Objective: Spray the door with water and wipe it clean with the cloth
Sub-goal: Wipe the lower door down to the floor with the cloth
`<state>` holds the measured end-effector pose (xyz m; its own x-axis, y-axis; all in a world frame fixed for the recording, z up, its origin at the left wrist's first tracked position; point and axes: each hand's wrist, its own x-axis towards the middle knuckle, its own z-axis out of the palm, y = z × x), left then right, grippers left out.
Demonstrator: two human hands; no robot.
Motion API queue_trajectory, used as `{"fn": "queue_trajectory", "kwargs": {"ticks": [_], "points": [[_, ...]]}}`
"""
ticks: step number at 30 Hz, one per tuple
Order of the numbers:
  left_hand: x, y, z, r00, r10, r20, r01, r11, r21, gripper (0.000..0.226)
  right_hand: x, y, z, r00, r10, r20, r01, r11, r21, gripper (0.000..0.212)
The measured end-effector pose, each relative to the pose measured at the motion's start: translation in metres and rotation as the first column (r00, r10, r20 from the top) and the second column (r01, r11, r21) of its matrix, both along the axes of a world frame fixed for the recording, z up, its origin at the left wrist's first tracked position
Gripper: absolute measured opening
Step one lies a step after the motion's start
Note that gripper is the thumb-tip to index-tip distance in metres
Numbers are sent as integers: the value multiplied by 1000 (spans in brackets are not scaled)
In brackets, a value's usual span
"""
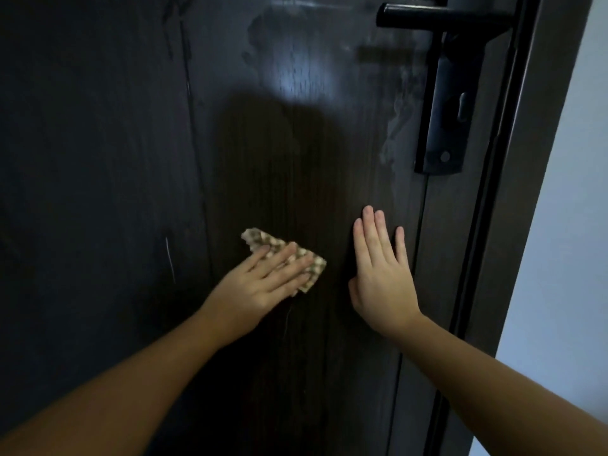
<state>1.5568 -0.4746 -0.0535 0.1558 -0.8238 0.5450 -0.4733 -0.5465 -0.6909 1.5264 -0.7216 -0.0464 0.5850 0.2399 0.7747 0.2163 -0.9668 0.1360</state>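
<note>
Here, against a dark wooden door (115, 159), the left hand (260, 281) presses a checked cloth (306, 258) flat with straight fingers, the right hand (383, 274) rests flat just beside it – a black lever handle (441, 18) and wet smears (393, 126) above, a pale wall (566, 192) at right.

The door (115, 159) looks like dark wood or wood-look laminate, with fine vertical grain and a low satin sheen; high at the far part a pale patch of light glints off it, ringed by hazy, streaked wet smears that run down its right side. The handle (437, 16) and its long plate (449, 106) look like black metal, smooth and semi-matt. The frame (526, 192) on the right is dark and smooth. The cloth (307, 258) is a soft woven fabric, matt, in a small beige-and-brown check. The wall (572, 225) at far right is pale, plain and matt
</note>
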Motion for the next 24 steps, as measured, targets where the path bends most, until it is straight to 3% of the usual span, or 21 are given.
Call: {"fn": "queue_trajectory", "kwargs": {"ticks": [4,6,9,10,12,13,15,16,18,20,22,23,24], "points": [[4,10,-3,998,-47,-34,54,964,259,46,0,1,-2,1000,5,-7,-5,1000,6,75],[6,9,7,998,-62,-30,67,980,188,44,1,-1,-2,1000,17,-7,-17,1000,3,75],[-13,-10,-7,962,-152,-227,102,971,-218,42,-3,-3,2,999,54,-6,-54,998,36,77],[-24,-18,-15,918,-241,-316,101,911,-401,45,-6,-2,4,996,92,-7,-92,993,72,76],[-46,-33,-23,792,-447,-417,-9,673,-739,55,-17,1,7,972,232,-31,-218,947,236,67],[-57,-39,-22,743,-531,-408,-102,513,-852,58,-26,4,8,941,336,-33,-301,879,370,59],[-78,-49,-11,704,-628,-333,-252,218,-943,60,-49,18,9,828,560,8,-416,605,679,40],[-88,-53,-1,682,-666,-303,-302,122,-946,58,-61,27,11,747,664,17,-398,426,812,34],[-101,-61,17,590,-766,-256,-377,19,-926,51,-78,46,15,559,826,72,-299,121,946,31],[-111,-69,34,468,-851,-237,-435,12,-900,43,-85,57,24,521,840,155,-266,-13,964,31],[-115,-70,50,365,-895,-257,-429,83,-899,46,-84,59,43,579,780,238,-319,-52,946,29],[-114,-65,58,339,-892,-298,-401,150,-904,50,-81,57,55,624,738,257,-380,-1,925,28],[-109,-57,65,388,-844,-369,-354,233,-906,53,-76,55,67,687,678,263,-456,121,882,29]]}}
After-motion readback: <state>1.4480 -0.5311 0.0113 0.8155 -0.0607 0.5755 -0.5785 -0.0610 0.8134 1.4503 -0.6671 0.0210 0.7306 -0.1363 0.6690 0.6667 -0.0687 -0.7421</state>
